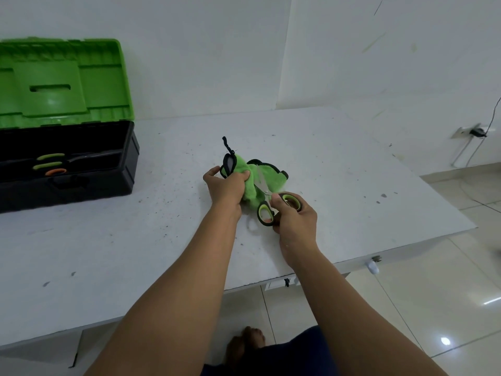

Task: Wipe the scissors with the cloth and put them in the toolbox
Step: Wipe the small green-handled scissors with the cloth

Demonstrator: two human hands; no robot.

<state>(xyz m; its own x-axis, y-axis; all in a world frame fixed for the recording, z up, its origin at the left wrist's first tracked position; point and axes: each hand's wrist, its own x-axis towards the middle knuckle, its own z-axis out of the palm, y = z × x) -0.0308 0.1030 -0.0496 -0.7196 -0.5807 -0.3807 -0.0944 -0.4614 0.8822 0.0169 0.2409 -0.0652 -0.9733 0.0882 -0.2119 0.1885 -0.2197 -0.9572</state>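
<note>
At the middle of the white table, my right hand (294, 215) grips the black-and-green handles of the scissors (267, 210). Their metal blades point away from me into a green cloth with black trim (267, 173). My left hand (226, 185) holds the cloth bunched around the blades, so the blade tips are hidden. The toolbox (95, 180) stands open at the far left, black body with a raised green lid (62, 82).
Inside the toolbox lie other scissors with green handles (50, 161) and an orange handle (55, 172). The table (135, 253) is speckled with dirt; its right edge runs diagonally above a tiled floor. A wall socket with cables (477, 131) sits at far right.
</note>
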